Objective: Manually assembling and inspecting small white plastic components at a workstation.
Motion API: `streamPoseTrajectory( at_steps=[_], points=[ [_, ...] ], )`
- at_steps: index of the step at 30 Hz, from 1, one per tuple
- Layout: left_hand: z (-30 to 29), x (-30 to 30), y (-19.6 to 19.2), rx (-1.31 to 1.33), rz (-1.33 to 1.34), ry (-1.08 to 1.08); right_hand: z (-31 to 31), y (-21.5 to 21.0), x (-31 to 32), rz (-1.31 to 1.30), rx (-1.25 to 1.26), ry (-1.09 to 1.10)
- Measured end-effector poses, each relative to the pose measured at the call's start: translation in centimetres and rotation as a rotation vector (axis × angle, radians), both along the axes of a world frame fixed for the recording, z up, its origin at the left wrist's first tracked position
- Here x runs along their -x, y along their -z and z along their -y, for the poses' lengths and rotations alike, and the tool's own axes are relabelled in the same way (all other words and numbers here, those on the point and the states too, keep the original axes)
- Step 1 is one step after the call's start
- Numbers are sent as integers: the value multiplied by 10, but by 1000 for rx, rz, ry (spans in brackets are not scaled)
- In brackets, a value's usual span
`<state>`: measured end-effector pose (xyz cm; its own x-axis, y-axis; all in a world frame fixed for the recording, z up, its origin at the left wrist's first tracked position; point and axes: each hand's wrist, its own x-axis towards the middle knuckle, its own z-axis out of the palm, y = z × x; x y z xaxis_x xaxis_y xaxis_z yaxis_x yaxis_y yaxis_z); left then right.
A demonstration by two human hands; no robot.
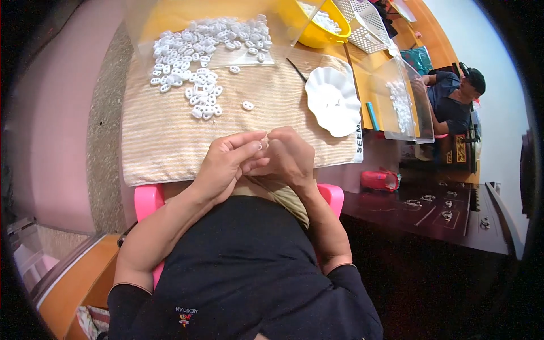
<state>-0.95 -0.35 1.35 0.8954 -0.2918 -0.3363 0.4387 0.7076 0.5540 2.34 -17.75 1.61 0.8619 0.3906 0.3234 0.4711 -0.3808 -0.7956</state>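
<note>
Above my lap, at the near edge of a striped towel (pixel 158 136), my two hands meet. My left hand (pixel 226 158) is closed in a pinch, with a tiny pale piece at its fingertips, too small to name. Close against it, my right hand (pixel 293 156) is curled with its back toward me; its fingertips are partly hidden, and what they grip cannot be made out. Beyond the hands, many small white oval plastic pieces (pixel 207 90) with two holes lie heaped on the towel. One single oval piece (pixel 247 105) rests apart, nearest my hands.
A white scalloped dish (pixel 331 93) with small bits in it stands at right. A clear panel (pixel 226 56) rises over the heap. Farther back are a yellow basin (pixel 317 35) of white pieces and a white perforated basket (pixel 365 25). Another person (pixel 453 99) sits at the far right.
</note>
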Motion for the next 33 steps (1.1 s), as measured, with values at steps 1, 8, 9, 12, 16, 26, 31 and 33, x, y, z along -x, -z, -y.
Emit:
streamPoseTrajectory(
  at_steps=[1, 8, 9, 12, 16, 26, 31, 33],
  points=[
    [0, 0, 0, 0, 2, -1, -1, 0, 1, -158, -126, 11],
    [1, 1, 10, 11, 44, -7, 4, 6, 0, -293, -198, 0],
    [1, 1, 9, -10, 35, -1, 5, 7, 0, -287, -187, -4],
    [1, 0, 8, -34, 19, 8, 5, 8, -2, -282, -183, -18],
    [-1, 1, 5, -61, 1, 12, 5, 6, -2, -332, -207, -44],
    [-1, 1, 4, -55, -33, -9, 4, 3, -1, -348, -220, -52],
    [0, 1, 5, -66, -9, -19, 6, 3, -2, -357, -169, -61],
    [0, 2, 4, -69, -11, -19, 7, 4, -3, -352, -166, -65]
  ],
)
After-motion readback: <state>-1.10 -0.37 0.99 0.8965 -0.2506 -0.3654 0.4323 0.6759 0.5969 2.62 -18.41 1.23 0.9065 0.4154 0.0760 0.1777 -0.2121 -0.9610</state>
